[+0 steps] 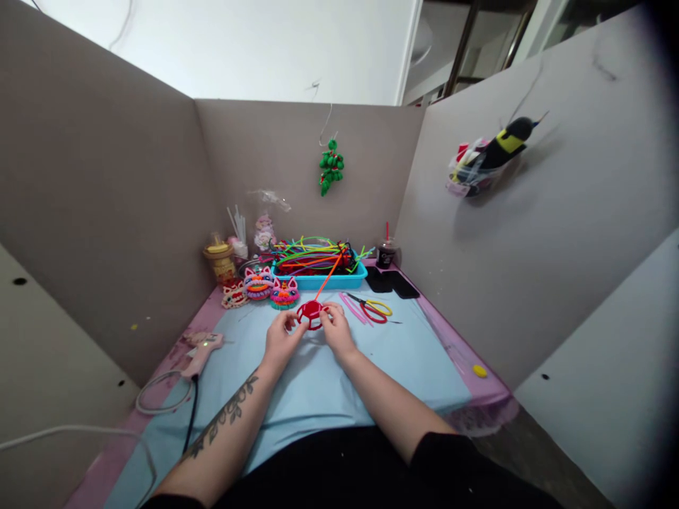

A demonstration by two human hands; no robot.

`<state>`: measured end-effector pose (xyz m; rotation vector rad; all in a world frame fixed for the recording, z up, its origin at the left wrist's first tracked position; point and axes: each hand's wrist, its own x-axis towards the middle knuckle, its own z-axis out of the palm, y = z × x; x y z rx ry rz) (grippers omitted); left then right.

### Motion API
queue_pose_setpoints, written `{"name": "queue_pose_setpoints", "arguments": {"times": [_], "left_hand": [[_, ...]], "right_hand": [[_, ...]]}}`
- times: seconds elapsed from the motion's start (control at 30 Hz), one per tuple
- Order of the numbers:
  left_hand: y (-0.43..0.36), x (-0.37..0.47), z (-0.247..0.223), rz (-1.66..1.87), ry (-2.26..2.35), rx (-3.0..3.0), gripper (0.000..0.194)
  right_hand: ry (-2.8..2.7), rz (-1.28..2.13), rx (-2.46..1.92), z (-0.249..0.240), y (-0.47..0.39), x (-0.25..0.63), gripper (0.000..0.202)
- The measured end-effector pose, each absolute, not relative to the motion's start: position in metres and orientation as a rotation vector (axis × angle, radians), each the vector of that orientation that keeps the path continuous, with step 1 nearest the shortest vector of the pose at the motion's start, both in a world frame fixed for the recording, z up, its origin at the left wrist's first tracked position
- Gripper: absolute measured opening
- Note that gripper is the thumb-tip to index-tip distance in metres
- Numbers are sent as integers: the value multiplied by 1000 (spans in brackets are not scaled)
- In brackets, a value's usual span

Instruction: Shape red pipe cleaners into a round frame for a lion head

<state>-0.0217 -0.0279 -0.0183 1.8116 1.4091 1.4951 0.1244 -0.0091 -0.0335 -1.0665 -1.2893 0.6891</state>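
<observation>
Holding one round openwork piece of red chenille stem (310, 315) above the blue table cover (392, 353), just in front of the craft supplies. Pinching its left edge with the left hand (285, 336), thumb and fingertips closed together on the rim. Pinching its right edge with the right hand (335, 328), thumb and fingers likewise drawn in on it. Rising from behind the red piece toward the tray: one orange stem (327, 278); cannot tell whether joined to it.

Beyond the hands, one turquoise plastic tray (321, 282), heaped with coloured chenille stems (312, 256) too tangled to count. Left of it, three chenille animal heads (258, 283), set close together. Farther left, one yellow-brown cup (220, 261), plus one bundle of white sticks (240, 226). Right of the red piece, a few loose pink stems (353, 309), partly overlapping, and one pair of scissors (374, 309) with one red and one yellow handle loop. Behind the scissors, two flat black rectangles (403, 284) and one dark drink cup (387, 253) with one red straw.

At the left side, one pink glue gun (200, 353); at the right edge, one yellow disc (479, 370). Hanging from the panels, one green ornament (332, 167) and one clear holder (469, 177) with one black-and-yellow tool (510, 141).
</observation>
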Motion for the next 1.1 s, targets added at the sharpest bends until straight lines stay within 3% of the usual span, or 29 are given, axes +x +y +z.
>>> {"name": "queue_pose_setpoints", "arguments": {"times": [0.53,1.1], "left_hand": [[-25,-20,-16,1275,810,1238,74],[-23,-19,-17,1267,835,1159,62]], "right_hand": [[-1520,588,-1055,-29,-14,127,11],[-1427,621,-1030,-22,-18,128,9]]}}
